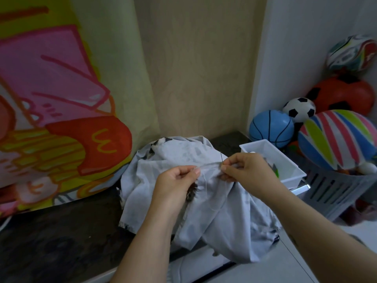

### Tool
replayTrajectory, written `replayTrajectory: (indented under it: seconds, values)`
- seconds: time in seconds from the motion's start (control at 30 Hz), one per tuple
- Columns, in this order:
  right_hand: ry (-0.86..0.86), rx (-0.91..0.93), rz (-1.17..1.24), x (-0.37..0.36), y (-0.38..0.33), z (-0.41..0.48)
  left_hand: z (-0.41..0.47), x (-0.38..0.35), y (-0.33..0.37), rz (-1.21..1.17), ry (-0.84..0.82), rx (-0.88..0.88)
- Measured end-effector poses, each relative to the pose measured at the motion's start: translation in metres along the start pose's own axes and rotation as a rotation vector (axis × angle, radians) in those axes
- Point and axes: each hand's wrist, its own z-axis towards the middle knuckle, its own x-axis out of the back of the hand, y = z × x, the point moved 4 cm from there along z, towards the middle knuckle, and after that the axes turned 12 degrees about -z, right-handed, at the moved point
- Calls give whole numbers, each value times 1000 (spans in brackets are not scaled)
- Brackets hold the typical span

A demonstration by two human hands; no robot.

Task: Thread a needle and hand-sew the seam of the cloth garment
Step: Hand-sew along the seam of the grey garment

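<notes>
Needle [221,158] upright in right grip [247,170], above cloth [173,156].

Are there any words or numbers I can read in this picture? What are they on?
"M": a yellow arch sign lying on its side, on the red box drawn on the curtain.
A smaller mark like it, lower on the curtain: too blurred to read.
Balls, tray, garment: no writing to be seen.
</notes>
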Motion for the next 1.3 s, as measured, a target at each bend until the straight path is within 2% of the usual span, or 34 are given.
replayTrajectory:
  seconds: [0.2, 0.3, 0.53, 0.63, 0.77, 0.9, 0.93, 1.07, 1.1, 1.3]
  values:
    - [1, 7, 51, 1, -2, 1, -3, -4, -1, -247, -111, 145]
    - [-1, 7, 60, 2, -3, 1, -5, -6, 2, -285, -128, 165]
    - [-24, -7, 80, 4, -3, 1, -5, 0, 3, -181, -116, 138]
    - [-23, -9, 80, 4, -4, 0, -3, 4, 1, -48, -65, 81]
    - [-46, -37, 72, 6, -4, -2, -1, 3, 1, -17, -5, 44]
    - [120, 64, -134, 21, -18, -8, -1, 2, 1, -24, 26, 15]
    - [116, 99, -157, 22, -26, -11, 0, 3, 2, -19, 36, 5]
    - [-215, 116, -206, -1, -40, -24, -2, 3, 4, -7, 50, -23]
    - [-251, 113, -220, -6, -39, -26, -3, 3, 5, -6, 50, -28]
    - [-251, 100, -237, -14, -36, -25, -3, 4, 5, -1, 42, -40]
